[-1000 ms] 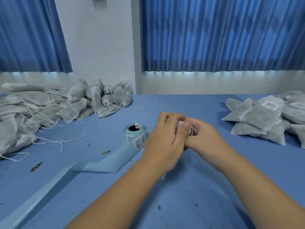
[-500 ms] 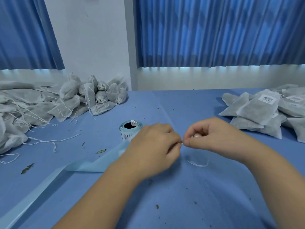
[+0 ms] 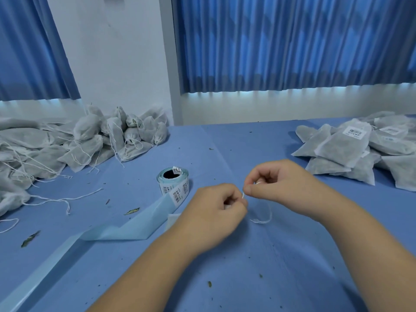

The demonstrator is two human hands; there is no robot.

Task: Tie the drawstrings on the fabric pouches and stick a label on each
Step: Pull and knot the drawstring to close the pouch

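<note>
My left hand (image 3: 216, 212) and my right hand (image 3: 276, 183) meet at the middle of the blue table, each pinching a white drawstring (image 3: 262, 219) whose loose end curls on the cloth below them. The pouch it belongs to is almost all hidden under my left hand; a white corner (image 3: 172, 218) shows at its left. A roll of barcode labels (image 3: 173, 182) stands just left of my hands, its blue backing strip (image 3: 121, 230) trailing toward the near left edge.
A heap of grey pouches with loose strings (image 3: 90, 140) fills the far left. A stack of pouches with labels (image 3: 351, 149) lies at the far right. Loose strings (image 3: 63, 199) and leaf bits (image 3: 131, 211) dot the blue tablecloth (image 3: 247, 266).
My hands were clasped together around the pouch's neck a second ago; they have drawn slightly apart, each pinching the string. The view has tilted a little.
</note>
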